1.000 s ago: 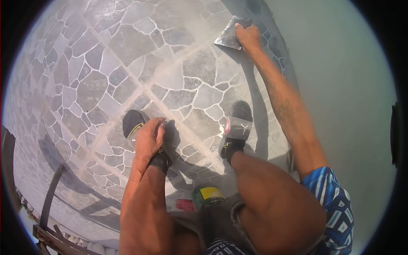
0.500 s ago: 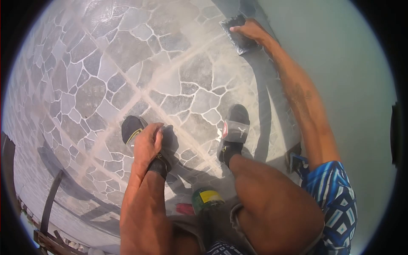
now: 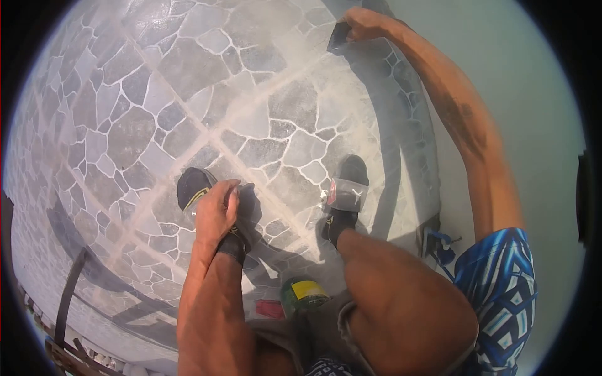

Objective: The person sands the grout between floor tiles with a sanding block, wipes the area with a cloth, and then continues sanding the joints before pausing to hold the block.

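My right hand (image 3: pixel 364 25) is at the top of the view, stretched out far to the right side of the stone-patterned paving. It is closed around the edge of a dark, flat rectangular pad (image 3: pixel 339 37), which is seen partly edge-on against the floor beside the pale wall. My left hand (image 3: pixel 214 210) hangs over my left foot in its dark slide sandal (image 3: pixel 193 186), wrist by the shin. Its fingers are curled in toward the thumb, and I see nothing in them. My right foot wears a matching slide sandal (image 3: pixel 348 188).
A smooth pale wall (image 3: pixel 533 138) rises along the right. Between my legs stand a green container with a yellow label (image 3: pixel 307 291) and a red item (image 3: pixel 269 308). Something blue (image 3: pixel 444 247) lies by my right knee. Dark metal bars (image 3: pixel 70 291) and pebbles are at lower left.
My right hand has shifted slightly up and left with the pad, which now appears tilted and narrower. The right elbow has moved outward. My left hand stays nearly still.
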A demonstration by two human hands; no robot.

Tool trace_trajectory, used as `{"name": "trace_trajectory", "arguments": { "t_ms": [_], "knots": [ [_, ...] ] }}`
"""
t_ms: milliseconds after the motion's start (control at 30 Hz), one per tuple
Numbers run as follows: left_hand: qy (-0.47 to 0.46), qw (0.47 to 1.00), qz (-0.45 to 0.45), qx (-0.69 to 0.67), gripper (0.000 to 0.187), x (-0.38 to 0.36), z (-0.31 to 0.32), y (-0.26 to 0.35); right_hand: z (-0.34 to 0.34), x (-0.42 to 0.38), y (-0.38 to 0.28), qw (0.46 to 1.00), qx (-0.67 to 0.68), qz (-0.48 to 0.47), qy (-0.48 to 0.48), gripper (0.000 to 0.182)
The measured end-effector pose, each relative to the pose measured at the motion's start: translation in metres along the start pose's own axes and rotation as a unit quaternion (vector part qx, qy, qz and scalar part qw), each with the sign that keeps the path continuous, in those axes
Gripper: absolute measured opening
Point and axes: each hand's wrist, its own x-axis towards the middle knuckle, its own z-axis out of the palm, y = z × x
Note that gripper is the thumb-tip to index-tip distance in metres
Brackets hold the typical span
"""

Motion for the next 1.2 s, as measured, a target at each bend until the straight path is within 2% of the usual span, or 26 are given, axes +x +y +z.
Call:
{"name": "trace_trajectory", "arguments": {
  "t_ms": [33,67,100,200,233,300,333,400,533,633,700,733,800,833,967,1000,1033,1067,1133,1200],
  "knots": [
    [0.002,1.000,0.008,0.001,0.019,0.001,0.001,-0.002,-0.001,-0.001,-0.005,0.998,0.060,-0.009,-0.006,0.033],
    [0.006,1.000,0.019,0.003,0.019,0.002,0.002,-0.003,0.013,0.011,0.034,0.991,0.131,0.000,0.009,0.031],
    [0.003,1.000,0.016,0.000,0.019,0.001,0.002,-0.004,0.020,0.016,0.042,0.979,0.202,0.010,0.024,0.031],
    [0.003,1.000,0.010,-0.006,0.019,0.005,0.000,-0.002,0.026,0.025,0.035,0.998,-0.059,-0.020,0.001,0.026],
    [0.001,1.000,0.005,-0.005,0.019,0.005,-0.002,0.001,0.019,0.026,0.029,0.994,-0.103,-0.026,-0.007,0.027],
    [-0.004,1.000,0.006,-0.004,0.019,0.001,0.000,0.002,0.004,0.004,-0.005,0.997,0.019,0.045,0.058,0.032],
    [0.000,1.000,0.015,-0.001,0.019,0.001,0.002,-0.002,-0.004,-0.004,-0.021,0.996,0.055,0.047,0.060,0.033],
    [0.006,1.000,0.022,0.003,0.019,0.006,0.001,-0.001,0.003,0.000,-0.026,0.999,-0.028,-0.005,0.032,0.034],
    [-0.001,1.000,0.016,0.002,0.018,0.003,0.001,-0.001,-0.020,-0.011,-0.054,0.990,0.129,0.051,0.010,0.034],
    [-0.007,1.000,0.011,-0.001,0.018,0.006,-0.001,0.002,-0.004,0.002,-0.037,0.999,-0.019,-0.029,-0.003,0.035],
    [-0.008,1.000,0.011,-0.002,0.018,0.005,-0.002,0.002,-0.012,-0.004,-0.041,0.999,0.046,-0.021,0.010,0.035],
    [-0.004,1.000,0.017,-0.002,0.018,0.004,-0.001,0.000,-0.012,-0.009,-0.046,0.996,0.074,0.008,0.051,0.035],
    [-0.001,1.000,0.018,-0.006,0.018,0.004,0.001,0.000,-0.006,-0.010,-0.047,0.995,0.052,0.035,0.075,0.034],
    [-0.001,1.000,0.012,-0.008,0.019,0.005,0.000,0.000,0.001,-0.004,-0.053,0.998,0.002,0.033,0.061,0.034],
    [0.006,1.000,0.007,-0.002,0.019,0.002,0.003,-0.004,-0.028,-0.002,-0.071,0.980,0.164,0.108,-0.017,0.034],
    [0.002,1.000,0.003,-0.002,0.019,0.000,0.002,-0.003,0.001,0.007,-0.048,0.991,0.065,0.114,-0.006,0.033],
    [0.000,1.000,0.003,-0.001,0.019,0.001,0.001,-0.002,0.017,0.014,-0.053,0.992,-0.035,0.123,0.003,0.033],
    [-0.001,1.000,0.003,0.000,0.019,0.004,0.000,-0.001,0.015,0.010,-0.048,0.993,-0.074,0.091,-0.022,0.032],
    [-0.003,1.000,0.001,-0.004,0.019,0.005,-0.002,0.002,0.022,0.014,-0.020,0.996,0.050,0.067,0.005,0.032],
    [-0.002,1.000,-0.001,-0.001,0.019,0.002,0.000,-0.001,0.017,0.020,0.002,0.990,0.121,0.038,0.060,0.029]
  ]
}}
